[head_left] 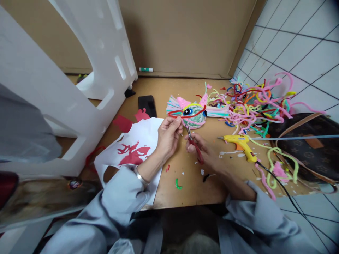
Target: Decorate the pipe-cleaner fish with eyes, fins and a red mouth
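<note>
My left hand [168, 135] is closed in a pinch on a red pipe cleaner [185, 114] that loops across a craft figure [194, 114] of pink, green and white pipe cleaners with a blue eye. My right hand [202, 148] grips red-handled scissors [194, 144], blades pointing up toward the red pipe cleaner near my left fingers. Both hands work over a brown board [185, 183] on the floor.
A tangled heap of coloured pipe cleaners [254, 102] lies at the right. A yellow glue gun [241, 144] with a black cord sits beside a brown bag [312, 148]. A black phone [147, 105], white paper with red cutouts [132, 150] and a white plastic frame [66, 88] lie left.
</note>
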A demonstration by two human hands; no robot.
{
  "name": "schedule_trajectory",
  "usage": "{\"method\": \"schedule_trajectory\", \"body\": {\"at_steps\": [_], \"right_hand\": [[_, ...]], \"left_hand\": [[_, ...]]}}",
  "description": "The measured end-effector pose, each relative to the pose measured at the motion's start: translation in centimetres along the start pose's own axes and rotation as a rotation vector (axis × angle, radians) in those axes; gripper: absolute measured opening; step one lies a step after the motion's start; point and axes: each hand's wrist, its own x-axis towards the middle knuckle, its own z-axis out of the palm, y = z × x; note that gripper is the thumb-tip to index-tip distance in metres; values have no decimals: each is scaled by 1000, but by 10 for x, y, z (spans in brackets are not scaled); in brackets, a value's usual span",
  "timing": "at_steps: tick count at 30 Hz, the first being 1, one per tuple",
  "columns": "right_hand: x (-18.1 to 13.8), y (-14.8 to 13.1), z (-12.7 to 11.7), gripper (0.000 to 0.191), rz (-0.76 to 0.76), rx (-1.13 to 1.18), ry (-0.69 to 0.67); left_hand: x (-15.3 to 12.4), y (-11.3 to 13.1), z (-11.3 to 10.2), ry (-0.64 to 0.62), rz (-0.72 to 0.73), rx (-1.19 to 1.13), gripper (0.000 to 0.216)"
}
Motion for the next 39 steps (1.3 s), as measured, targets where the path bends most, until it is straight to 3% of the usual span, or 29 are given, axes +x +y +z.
{"method": "schedule_trajectory", "body": {"at_steps": [7, 12, 23, 39], "right_hand": [[1, 3, 0, 43, -68, -32, 87], [2, 2, -1, 46, -73, -25, 136], [-2, 0, 4, 50, -88, -9, 162], [-12, 9, 10, 29, -186, -126, 242]], "left_hand": [[-17, -18, 6, -79, -49, 2, 46], [-23, -23, 8, -102, -95, 39, 35], [-23, -23, 10, -98, -109, 52, 28], [-27, -18, 11, -109, -169, -27, 25]]}}
